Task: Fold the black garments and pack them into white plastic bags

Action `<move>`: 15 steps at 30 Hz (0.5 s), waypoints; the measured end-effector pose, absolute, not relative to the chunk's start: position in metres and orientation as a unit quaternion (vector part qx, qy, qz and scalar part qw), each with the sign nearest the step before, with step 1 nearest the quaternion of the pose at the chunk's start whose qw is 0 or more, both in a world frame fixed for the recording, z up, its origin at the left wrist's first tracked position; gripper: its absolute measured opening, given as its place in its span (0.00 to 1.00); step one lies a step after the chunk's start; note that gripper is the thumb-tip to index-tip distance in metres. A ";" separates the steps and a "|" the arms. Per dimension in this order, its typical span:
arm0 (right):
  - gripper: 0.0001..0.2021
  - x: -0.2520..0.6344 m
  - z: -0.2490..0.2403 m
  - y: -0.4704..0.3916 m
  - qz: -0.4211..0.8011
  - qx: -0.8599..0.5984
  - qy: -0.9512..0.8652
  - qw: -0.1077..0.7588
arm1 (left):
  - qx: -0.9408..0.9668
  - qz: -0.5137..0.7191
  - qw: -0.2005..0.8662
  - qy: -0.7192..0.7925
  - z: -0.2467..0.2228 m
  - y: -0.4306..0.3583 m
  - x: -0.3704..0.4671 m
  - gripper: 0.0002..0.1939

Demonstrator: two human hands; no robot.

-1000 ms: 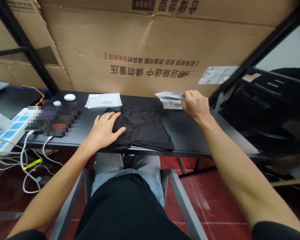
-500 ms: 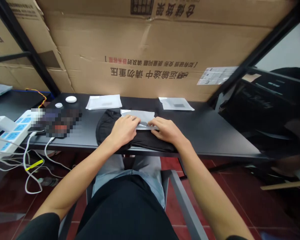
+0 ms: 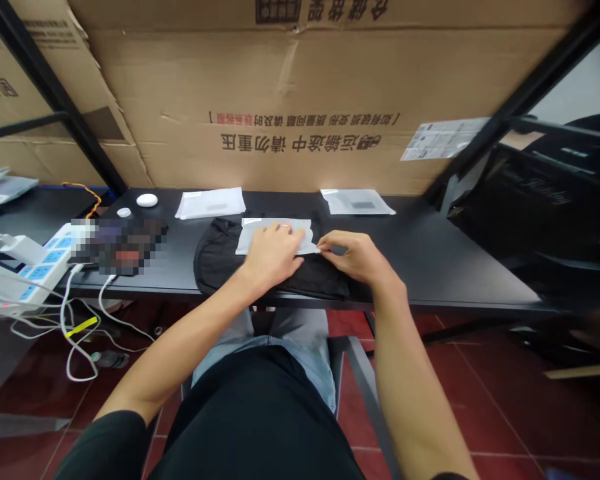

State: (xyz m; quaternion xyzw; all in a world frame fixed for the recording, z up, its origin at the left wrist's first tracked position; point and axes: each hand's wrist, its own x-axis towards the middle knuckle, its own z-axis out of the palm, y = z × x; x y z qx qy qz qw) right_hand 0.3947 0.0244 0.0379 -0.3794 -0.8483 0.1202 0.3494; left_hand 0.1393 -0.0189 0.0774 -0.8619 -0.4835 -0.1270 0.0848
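A translucent white plastic pouch (image 3: 250,235) lies flat on a folded black cloth item (image 3: 220,263) at the desk's front edge. Across the pouch's middle rests my left hand (image 3: 275,252), palm down with its fingers stretched out over it. My right hand (image 3: 347,252) pinches the near right corner of that pouch between thumb and forefinger. What the pouch contains, if anything, cannot be made out. Behind it on the desk lie two similar white pouches, a left pouch (image 3: 213,203) and a right pouch (image 3: 357,202).
Left on the black desk (image 3: 440,267) are pixelated dark objects (image 3: 125,247), a white oval case (image 3: 147,200) and a small white cap (image 3: 124,213). A white power strip (image 3: 47,257) with tangled cables stands beyond. A cardboard sheet (image 3: 300,80) walls off the back.
My left hand has slid right and flattened over the pouch. My right hand has shifted right to the pouch's corner, now pinching it. The view has moved slightly.
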 end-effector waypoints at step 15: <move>0.05 0.391 0.039 0.021 0.129 -0.393 -0.834 0.364 | -0.877 -0.139 0.156 -0.433 0.066 -0.017 0.180 0.18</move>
